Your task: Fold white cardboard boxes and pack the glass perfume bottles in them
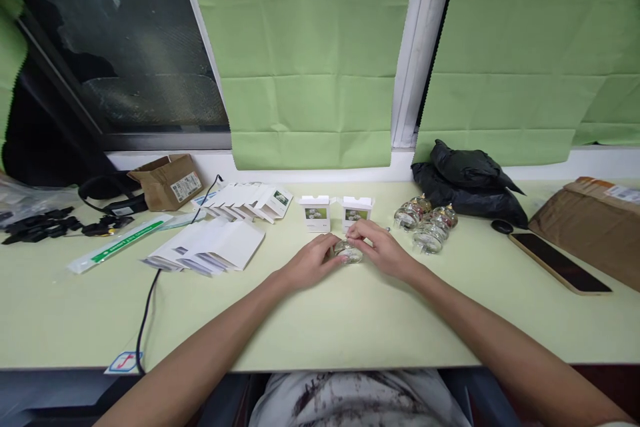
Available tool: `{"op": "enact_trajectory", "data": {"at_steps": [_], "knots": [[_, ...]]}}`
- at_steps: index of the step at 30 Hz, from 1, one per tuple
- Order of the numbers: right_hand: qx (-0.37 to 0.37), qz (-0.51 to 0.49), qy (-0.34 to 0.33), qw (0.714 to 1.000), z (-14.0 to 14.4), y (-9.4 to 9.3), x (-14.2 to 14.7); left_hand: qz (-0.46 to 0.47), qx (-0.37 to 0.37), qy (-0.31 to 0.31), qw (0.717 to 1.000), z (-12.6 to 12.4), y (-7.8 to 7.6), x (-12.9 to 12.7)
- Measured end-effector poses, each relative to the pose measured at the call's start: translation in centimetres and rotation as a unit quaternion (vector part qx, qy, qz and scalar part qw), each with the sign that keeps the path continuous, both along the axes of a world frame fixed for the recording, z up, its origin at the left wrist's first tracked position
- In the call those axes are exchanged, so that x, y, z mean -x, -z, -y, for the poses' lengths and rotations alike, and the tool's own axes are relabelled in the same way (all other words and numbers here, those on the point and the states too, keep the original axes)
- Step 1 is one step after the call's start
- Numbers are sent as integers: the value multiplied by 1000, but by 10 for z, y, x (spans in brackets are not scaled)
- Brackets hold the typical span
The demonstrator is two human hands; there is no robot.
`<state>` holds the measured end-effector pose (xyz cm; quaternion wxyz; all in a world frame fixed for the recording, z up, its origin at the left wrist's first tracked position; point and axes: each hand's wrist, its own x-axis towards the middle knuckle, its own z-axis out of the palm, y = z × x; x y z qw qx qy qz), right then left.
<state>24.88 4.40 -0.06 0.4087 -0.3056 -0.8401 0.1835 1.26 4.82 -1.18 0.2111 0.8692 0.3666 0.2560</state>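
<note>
At the middle of the table, my left hand has its fingers and thumb closed on the edge of a clear round ornament, which looks like glass or clear plastic. My right hand is pinched at the ornament's upper right side; what is between those fingertips is too small to make out. Just behind the hands stand two small white boxes, a left one and a right one, both with top flaps up and a flower picture in front. Several similar clear round ornaments sit in rows to the right.
Flat white cartons lie in piles at left, near a green-striped packet and a black cable. An open brown box stands behind. Black plastic bags, a phone and a large cardboard box are at right.
</note>
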Motion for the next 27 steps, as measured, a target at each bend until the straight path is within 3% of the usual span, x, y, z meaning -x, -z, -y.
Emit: {"op": "enact_trajectory", "data": {"at_steps": [9,15,27], "knots": [[14,-23,13,1000,-5,9,-2,-4,-3,5,1000,-2,2,0],[-18,18,5,1000,-5,2,-3,3,-5,2,1000,-2,3,0],[-11,47,-12,999,-8,-8,-7,-2,-2,6,1000,-1,-1,-1]]}}
